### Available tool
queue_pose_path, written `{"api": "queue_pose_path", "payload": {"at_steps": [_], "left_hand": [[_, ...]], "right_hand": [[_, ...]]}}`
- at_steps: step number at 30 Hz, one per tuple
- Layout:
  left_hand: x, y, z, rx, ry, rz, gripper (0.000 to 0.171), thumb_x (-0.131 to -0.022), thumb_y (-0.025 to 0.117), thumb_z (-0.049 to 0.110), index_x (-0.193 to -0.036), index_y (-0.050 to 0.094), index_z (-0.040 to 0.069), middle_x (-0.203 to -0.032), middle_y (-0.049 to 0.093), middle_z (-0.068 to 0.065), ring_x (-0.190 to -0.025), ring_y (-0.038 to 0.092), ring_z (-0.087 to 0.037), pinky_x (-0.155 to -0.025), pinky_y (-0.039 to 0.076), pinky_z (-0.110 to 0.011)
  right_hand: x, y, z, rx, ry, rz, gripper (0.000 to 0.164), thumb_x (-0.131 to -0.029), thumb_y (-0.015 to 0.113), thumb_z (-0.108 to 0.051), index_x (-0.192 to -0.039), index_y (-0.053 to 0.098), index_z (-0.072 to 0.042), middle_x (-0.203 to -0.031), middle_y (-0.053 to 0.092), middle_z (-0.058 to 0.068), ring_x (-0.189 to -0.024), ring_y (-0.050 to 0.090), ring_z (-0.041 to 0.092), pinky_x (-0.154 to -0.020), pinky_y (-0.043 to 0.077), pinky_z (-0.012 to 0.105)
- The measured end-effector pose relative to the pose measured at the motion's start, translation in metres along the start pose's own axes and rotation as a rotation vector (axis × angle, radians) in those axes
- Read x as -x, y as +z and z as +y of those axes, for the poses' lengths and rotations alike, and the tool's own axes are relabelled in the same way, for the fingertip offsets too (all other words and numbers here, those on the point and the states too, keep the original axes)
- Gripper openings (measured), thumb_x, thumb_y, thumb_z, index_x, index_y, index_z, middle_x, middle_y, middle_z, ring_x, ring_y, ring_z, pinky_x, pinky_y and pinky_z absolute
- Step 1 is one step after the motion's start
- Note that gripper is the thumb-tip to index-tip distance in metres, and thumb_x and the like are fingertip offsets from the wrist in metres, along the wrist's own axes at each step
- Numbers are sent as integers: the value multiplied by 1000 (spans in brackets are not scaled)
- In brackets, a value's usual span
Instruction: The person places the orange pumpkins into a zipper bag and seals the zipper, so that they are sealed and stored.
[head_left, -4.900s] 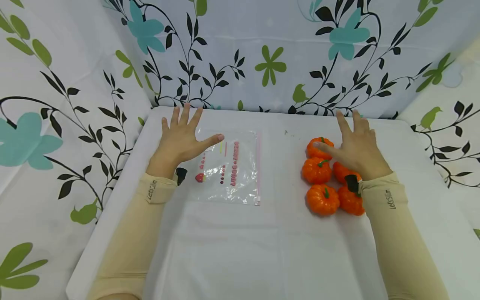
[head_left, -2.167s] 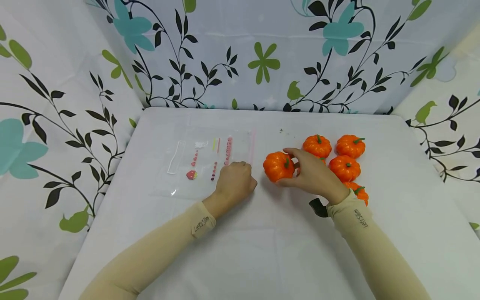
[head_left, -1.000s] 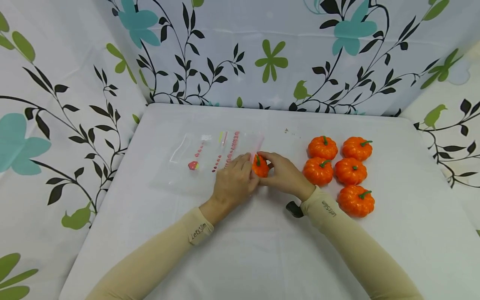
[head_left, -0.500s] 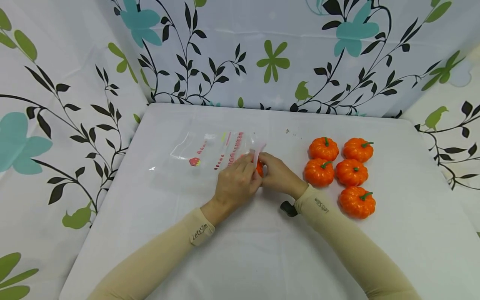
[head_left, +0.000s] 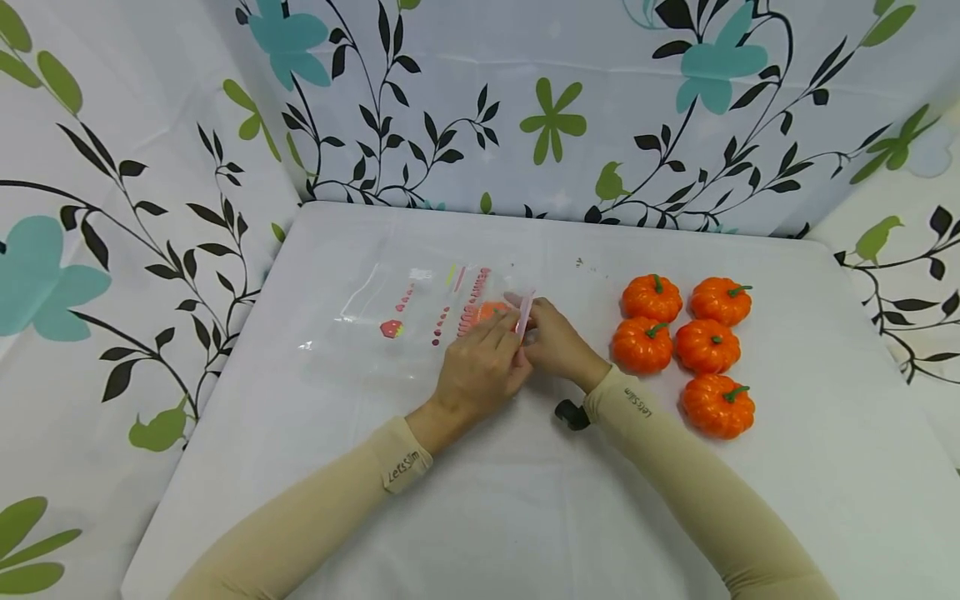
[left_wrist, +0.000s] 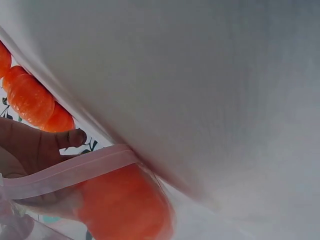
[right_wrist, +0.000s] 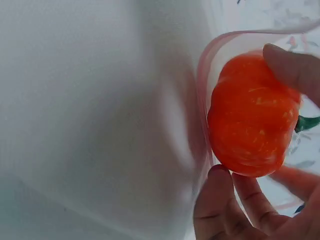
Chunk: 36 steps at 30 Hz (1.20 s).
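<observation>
A clear zip bag point(head_left: 352, 333) with red printing and a pink strip along its mouth lies on the white-covered table. My left hand point(head_left: 480, 371) grips the bag at the near side of its mouth. One small orange pumpkin point(right_wrist: 252, 115) with a green stem sits just inside the mouth, seen through the plastic in the head view. My right hand point(head_left: 561, 343) reaches into the opening, and in the right wrist view fingers point(right_wrist: 295, 70) hold the pumpkin from either side. In the left wrist view the pink strip point(left_wrist: 75, 172) crosses over the right hand.
Several more orange pumpkins point(head_left: 707, 346) stand close together to the right of the hands. The table point(head_left: 480, 517) is covered in white cloth. A patterned curtain point(head_left: 450, 100) hangs behind it and along both sides. A dark wrist camera point(head_left: 572, 415) sticks out at the right cuff.
My right hand has taken one pumpkin from the group and carried it left into the bag's mouth. My left hand has come over to the mouth, which now stands raised around the pumpkin.
</observation>
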<state>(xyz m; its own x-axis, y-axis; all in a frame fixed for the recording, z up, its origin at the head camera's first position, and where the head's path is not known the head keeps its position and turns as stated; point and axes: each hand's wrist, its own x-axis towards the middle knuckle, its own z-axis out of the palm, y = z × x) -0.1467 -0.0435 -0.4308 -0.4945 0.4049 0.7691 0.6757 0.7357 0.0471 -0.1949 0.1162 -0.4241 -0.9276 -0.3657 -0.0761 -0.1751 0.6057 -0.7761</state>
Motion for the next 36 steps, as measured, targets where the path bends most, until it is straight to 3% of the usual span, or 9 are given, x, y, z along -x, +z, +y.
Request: {"api": "queue_pose_path", "payload": {"at_steps": [2,7,11,16,21,25,32,36], "left_hand": [[0,0,0,17,-9,-9,7,-79,64,7,-75,64,1,-110,74,-15,-101,72,-28,-88,58,-39],[1,-3,0,62,-53,-47,7,-80,63,6,-75,60,3,-113,73,-16,-103,72,-28,-87,58,-38],[1,-3,-1,65,-70,-72,6,-81,64,6,-82,64,0,-115,72,-17,-104,72,-28,-86,58,-37],[0,-4,-5,64,-72,-102,18,-84,64,6,-98,67,-4,-119,71,-18,-105,71,-29,-90,57,-38],[0,-4,-10,99,-79,-112,27,-85,64,3,-110,66,-7,-119,70,-19,-107,70,-31,-91,56,-40],[-1,-5,-12,124,-93,-112,23,-86,64,4,-107,66,-6,-120,70,-20,-108,70,-32,-91,56,-41],[-2,-3,-13,139,-111,-113,8,-86,65,6,-92,64,0,-121,70,-17,-106,71,-29,-87,58,-39],[-4,0,-11,144,-87,-113,25,-86,65,6,-109,67,-3,-119,71,-16,-105,71,-28,-84,59,-38]], "right_hand": [[0,2,-1,0,19,25,73,-81,74,-4,-149,47,-3,-132,55,19,-112,62,34,-94,53,44],[1,4,-1,-49,82,88,64,-80,77,-9,-141,57,-6,-129,60,15,-102,66,29,-79,57,36],[0,4,3,-168,104,60,59,-82,74,-5,-139,59,-7,-130,61,14,-99,68,27,-73,57,32],[1,3,10,-310,100,-33,53,-85,67,-3,-137,59,-4,-138,57,16,-107,67,30,-80,57,33],[3,-1,11,-366,88,-91,50,-90,66,-7,-140,58,-3,-141,57,14,-114,66,31,-94,55,42],[2,-1,10,-402,74,-122,48,-93,66,-7,-140,58,-1,-139,60,13,-117,65,31,-100,51,45],[-1,2,11,-421,52,-105,34,-93,62,-2,-126,67,2,-127,66,13,-101,66,22,-85,55,29],[-2,2,10,-450,74,-71,33,-91,59,0,-122,65,8,-129,64,17,-110,64,24,-87,55,29]]}}
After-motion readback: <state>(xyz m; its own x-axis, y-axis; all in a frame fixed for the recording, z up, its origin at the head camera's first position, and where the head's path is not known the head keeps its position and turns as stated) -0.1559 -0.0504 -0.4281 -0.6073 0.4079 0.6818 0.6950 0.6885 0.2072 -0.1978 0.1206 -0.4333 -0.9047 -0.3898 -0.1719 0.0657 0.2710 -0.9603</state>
